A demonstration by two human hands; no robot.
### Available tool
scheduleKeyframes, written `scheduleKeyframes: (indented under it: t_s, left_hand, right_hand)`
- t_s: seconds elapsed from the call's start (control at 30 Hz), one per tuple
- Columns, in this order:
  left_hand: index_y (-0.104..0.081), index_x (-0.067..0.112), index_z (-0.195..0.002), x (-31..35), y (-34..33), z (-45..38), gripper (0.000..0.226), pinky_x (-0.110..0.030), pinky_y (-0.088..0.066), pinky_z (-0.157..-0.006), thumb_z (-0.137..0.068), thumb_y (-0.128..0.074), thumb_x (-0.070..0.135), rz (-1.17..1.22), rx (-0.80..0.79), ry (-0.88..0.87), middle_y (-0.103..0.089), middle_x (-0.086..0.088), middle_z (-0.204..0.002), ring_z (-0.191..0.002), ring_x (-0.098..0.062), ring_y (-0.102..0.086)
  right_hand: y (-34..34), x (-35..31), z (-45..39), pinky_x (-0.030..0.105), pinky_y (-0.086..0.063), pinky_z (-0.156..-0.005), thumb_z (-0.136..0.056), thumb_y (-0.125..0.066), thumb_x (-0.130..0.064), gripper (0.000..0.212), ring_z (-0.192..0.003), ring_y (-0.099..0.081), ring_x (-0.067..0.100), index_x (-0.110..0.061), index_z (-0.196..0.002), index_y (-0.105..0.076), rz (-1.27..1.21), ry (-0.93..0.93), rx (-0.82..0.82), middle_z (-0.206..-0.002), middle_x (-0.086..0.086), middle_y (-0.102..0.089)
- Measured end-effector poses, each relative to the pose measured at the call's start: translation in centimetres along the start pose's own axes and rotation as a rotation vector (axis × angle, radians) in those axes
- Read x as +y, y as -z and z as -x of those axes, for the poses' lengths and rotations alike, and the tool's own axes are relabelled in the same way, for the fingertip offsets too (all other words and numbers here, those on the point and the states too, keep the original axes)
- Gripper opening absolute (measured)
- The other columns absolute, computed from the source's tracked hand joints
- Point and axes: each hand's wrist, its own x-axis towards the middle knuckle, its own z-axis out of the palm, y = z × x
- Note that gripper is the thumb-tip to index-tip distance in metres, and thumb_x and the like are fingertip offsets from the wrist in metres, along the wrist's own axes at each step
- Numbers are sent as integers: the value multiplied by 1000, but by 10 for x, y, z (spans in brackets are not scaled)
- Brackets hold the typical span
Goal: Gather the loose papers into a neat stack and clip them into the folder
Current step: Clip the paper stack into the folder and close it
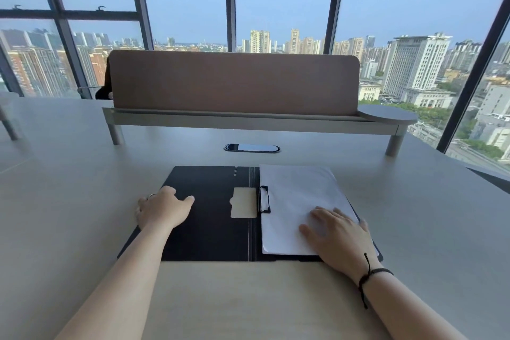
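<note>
papers (298, 201) clipped in open black folder (209, 226), right hand (340, 237) flat on top

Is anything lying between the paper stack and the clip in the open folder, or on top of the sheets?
Nothing visible blocks it. The paper stack lies on the folder's right half, its left edge at the clip. Only the right hand rests flat on the sheets; the left hand rests on the left cover.
</note>
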Motion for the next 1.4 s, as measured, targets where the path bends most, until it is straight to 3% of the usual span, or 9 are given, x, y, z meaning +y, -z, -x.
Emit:
scheduleKeyframes:
  t_s: [0.23, 0.37, 0.57, 0.73, 0.9, 1.07, 1.2, 1.33, 1.4]
  left_hand:
    - [-66, 13, -94, -1, 22, -23, 36, -36, -41, -94, -78, -72, 44, 560, -86, 111, -60, -4, -107, -105, -29, -56]
    - [-65, 10, -126, -7, 30, -38, 60, -43, -40, -110, -75, -83, 36, 755, -215, 167, -60, -7, -137, -128, -30, -54]
    - [-63, 15, -129, 12, 41, -31, 50, -38, -27, -115, -82, -79, 19, 867, -319, -34, -55, -5, -144, -138, -24, -44]
    - [-37, 29, -153, 35, 102, 2, 90, -40, -32, -115, -76, -78, 49, 1021, -588, -274, -53, 2, -149, -139, -19, -48]
    - [-19, 38, -157, 76, 124, 48, 70, -37, -44, -102, -93, -42, 55, 1197, -865, -536, -51, 3, -152, -130, -12, -50]
    - [-32, 45, -151, 124, 48, 84, 54, -22, -32, -108, -99, -38, 59, 813, -848, -622, -39, 34, -147, -140, -1, -37]
    - [-12, 38, -159, 121, -34, 99, 63, -33, -7, -123, -102, -33, 56, 22, -630, -828, -6, 23, -165, -154, -10, 0]
    - [-18, 35, -158, 111, -61, 92, 66, -36, -4, -125, -99, -34, 60, 20, -596, -826, -7, 23, -166, -154, -7, 5]
    - [-23, 32, -158, 108, -61, 91, 67, -31, -7, -123, -99, -38, 60, 49, -567, -823, -12, 21, -166, -153, -3, 2]
  right_hand:
    - [1, 3, 0, 49, -18, -122, -90, -36, -76, 66, -152, -28, 6, -41, -144, -48, 4, -30, -8, -156, -28, -41]
    - [4, 13, -2, 45, -26, -118, -87, -38, -77, 68, -145, -39, 5, -41, -144, -48, 5, -56, 16, -148, -23, -53]
    - [18, 26, -4, 41, -23, -121, -89, -42, -75, 66, -149, -33, 4, -43, -147, -44, 11, -96, 13, -154, -22, -47]
    - [17, 31, -4, 39, -22, -121, -83, -40, -82, 75, -150, -29, 0, -44, -148, -41, 29, -89, -7, -156, -30, -41]
    - [17, 21, -1, 43, -20, -123, -79, -41, -85, 83, -149, -33, 2, -42, -150, -40, 6, -69, -15, -156, -26, -42]
    - [9, 4, 5, 45, -19, -122, -79, -34, -85, 85, -149, -30, -1, -38, -150, -40, 1, 4, -39, -157, -25, -41]
    - [14, 4, 11, 25, -38, -96, -80, -23, -71, 72, -126, -58, 12, -42, -136, -56, -14, 74, 113, -133, -17, -65]
    - [24, 8, 23, 13, -35, -67, -78, -35, -58, 38, -82, -55, 5, -38, -100, -59, -134, -69, 63, -84, -24, -57]
    - [25, 19, 20, 17, -43, -78, -88, -48, -38, 13, -85, -59, 10, -30, -93, -58, -134, -166, 23, -84, -14, -62]
